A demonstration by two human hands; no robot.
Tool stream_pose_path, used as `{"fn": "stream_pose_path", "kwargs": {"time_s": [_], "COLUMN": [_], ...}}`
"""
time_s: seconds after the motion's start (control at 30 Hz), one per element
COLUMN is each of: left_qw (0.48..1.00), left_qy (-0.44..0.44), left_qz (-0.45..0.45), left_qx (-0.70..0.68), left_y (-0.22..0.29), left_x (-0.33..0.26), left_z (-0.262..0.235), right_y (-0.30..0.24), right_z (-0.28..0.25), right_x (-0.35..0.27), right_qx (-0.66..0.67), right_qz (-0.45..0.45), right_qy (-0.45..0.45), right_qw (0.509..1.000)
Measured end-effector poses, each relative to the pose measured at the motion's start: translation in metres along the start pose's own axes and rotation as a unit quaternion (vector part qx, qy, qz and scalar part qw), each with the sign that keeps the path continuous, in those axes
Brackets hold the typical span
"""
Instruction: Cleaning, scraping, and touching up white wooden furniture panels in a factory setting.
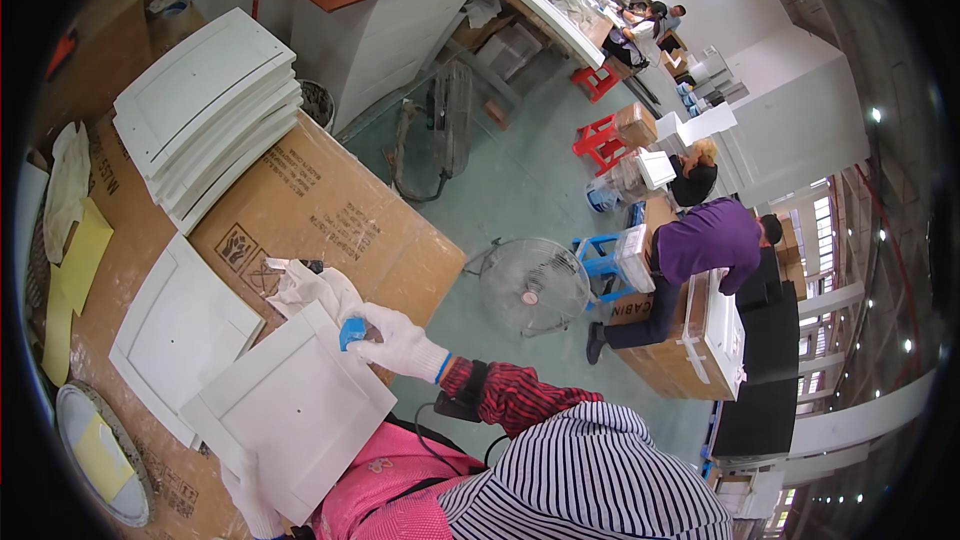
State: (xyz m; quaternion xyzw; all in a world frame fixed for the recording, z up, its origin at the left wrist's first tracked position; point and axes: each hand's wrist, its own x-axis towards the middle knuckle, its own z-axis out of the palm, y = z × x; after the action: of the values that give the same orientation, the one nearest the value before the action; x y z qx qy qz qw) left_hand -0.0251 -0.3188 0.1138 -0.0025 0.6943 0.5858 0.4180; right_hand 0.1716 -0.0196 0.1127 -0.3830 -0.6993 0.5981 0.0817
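Observation:
A white panel [290,405] with a recessed centre lies tilted in front of me, over the edge of another white panel [180,335]. My right hand [400,342], in a white glove, is closed around a small blue block [352,332] at the panel's upper right corner. At the panel's lower left edge, my left hand [252,495] grips it, also gloved; some of its fingers are hidden. Just beyond the panel lies a crumpled white cloth [315,290].
White panels [205,105] are stacked on the cardboard-covered table [340,210]. Yellow sheets [75,265] and a round container [75,420] line the left side. A floor fan [535,288] stands beyond the table. Someone in a purple top [708,238] bends over a carton [665,345] at right.

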Motion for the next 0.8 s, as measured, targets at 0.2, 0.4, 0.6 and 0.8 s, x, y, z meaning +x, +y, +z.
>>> {"fn": "stream_pose_path", "kwargs": {"time_s": [0.2, 0.4, 0.6, 0.8], "left_qw": [0.999, 0.997, 0.999, 1.0], "left_qy": [-0.022, -0.026, 0.012, 0.026], "left_qz": [0.015, 0.023, 0.018, -0.015], "left_qx": [-0.019, -0.068, -0.034, 0.007], "left_y": [-0.021, -0.01, -0.002, 0.014], "left_x": [0.013, 0.004, -0.006, -0.004], "left_z": [-0.006, 0.002, 0.0, 0.025], "right_y": [0.007, 0.009, 0.022, 0.009], "right_z": [-0.008, -0.004, 0.013, -0.007], "right_x": [0.003, 0.002, 0.007, 0.0], "right_qx": [-0.125, -0.092, -0.075, -0.133], "right_qz": [-0.036, -0.026, -0.088, -0.131], "right_qy": [0.005, 0.004, 0.014, 0.085], "right_qw": [0.992, 0.995, 0.993, 0.979]}}
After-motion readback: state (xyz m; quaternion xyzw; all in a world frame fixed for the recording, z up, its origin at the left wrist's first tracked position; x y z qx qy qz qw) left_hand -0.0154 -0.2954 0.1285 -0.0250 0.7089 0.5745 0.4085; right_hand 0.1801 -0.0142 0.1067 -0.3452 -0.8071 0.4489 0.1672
